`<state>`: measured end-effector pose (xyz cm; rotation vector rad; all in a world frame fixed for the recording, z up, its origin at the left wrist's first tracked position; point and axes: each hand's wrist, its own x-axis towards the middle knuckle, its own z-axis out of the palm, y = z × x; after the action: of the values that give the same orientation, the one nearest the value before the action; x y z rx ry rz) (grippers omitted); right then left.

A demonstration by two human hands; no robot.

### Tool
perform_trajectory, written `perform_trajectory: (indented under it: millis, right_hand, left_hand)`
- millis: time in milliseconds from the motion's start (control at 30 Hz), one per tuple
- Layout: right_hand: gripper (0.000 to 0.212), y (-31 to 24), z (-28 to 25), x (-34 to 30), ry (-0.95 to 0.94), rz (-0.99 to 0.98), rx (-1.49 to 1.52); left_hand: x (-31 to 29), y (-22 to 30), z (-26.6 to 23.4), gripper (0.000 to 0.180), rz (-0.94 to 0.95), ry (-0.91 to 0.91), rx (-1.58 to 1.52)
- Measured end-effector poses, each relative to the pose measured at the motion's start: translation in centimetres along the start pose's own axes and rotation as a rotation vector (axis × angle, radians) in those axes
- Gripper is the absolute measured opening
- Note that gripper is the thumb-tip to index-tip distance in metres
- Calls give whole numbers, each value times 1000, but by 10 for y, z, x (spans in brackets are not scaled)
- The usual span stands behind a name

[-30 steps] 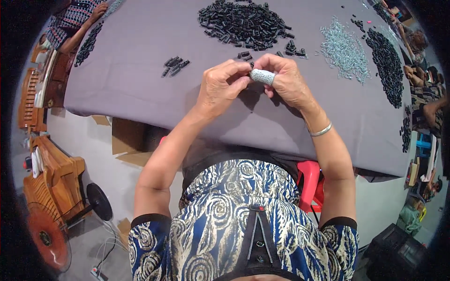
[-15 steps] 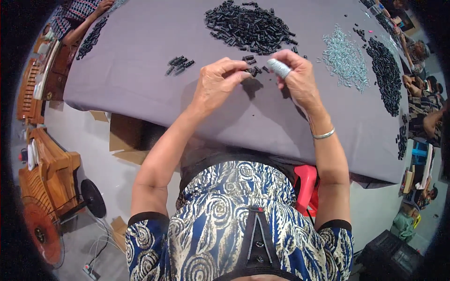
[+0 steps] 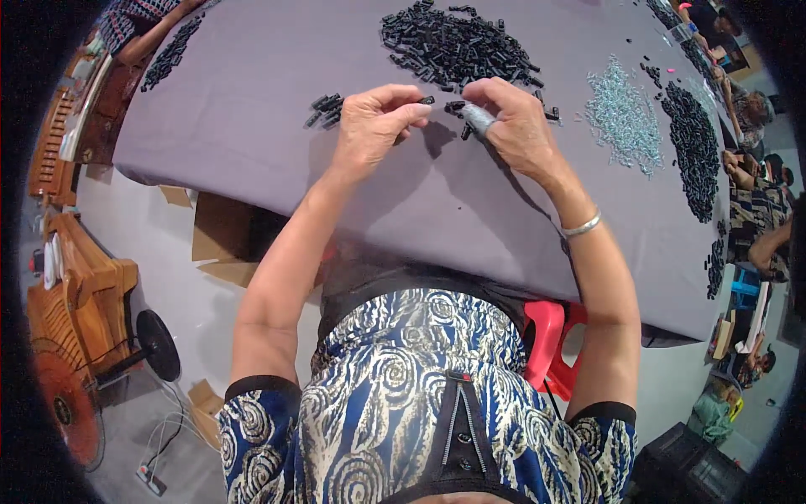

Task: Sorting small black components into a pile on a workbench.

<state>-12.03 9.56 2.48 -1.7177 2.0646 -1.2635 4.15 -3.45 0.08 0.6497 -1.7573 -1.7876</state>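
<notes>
My left hand [image 3: 374,130] is closed in a pinch above the grey tablecloth, with a small black cylindrical piece [image 3: 426,101] at its fingertips. Facing it, my right hand [image 3: 520,130] has its fingers bent together at another small black piece [image 3: 455,107]. Silvery-grey wrapping [image 3: 478,119] covers a digit of this hand, and a silver bangle [image 3: 583,225] circles the wrist. One more black piece [image 3: 467,132] shows just below the wrapped digit. Beside my left hand lies a small group of black pieces [image 3: 326,110], partly hidden by it.
Beyond my hands spreads a large heap of black pieces [image 3: 457,46]. To the right are a pale silvery heap [image 3: 623,118] and a long black heap [image 3: 693,151]. Another person's arm [image 3: 159,38] reaches in at far left. A red stool [image 3: 546,340] stands by the table edge.
My right hand has moved left, to the small black pieces between my hands. The left hand has risen slightly, still pinching a piece. The whole view has shifted a little.
</notes>
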Motion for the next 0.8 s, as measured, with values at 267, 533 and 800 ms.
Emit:
perform_trajectory:
  millis: [267,533,800]
  right_hand:
    - [13,7,15,15,-157,-62,-291]
    - [11,13,-7,6,-89,196,241]
    - [12,-1,-16,-26,-146,292,512]
  left_hand:
    - [-2,1,4,17,-14,-6,38]
    - [-7,7,11,16,-26,-79,36]
    - [-16,7,34,17,-17,-173,-29]
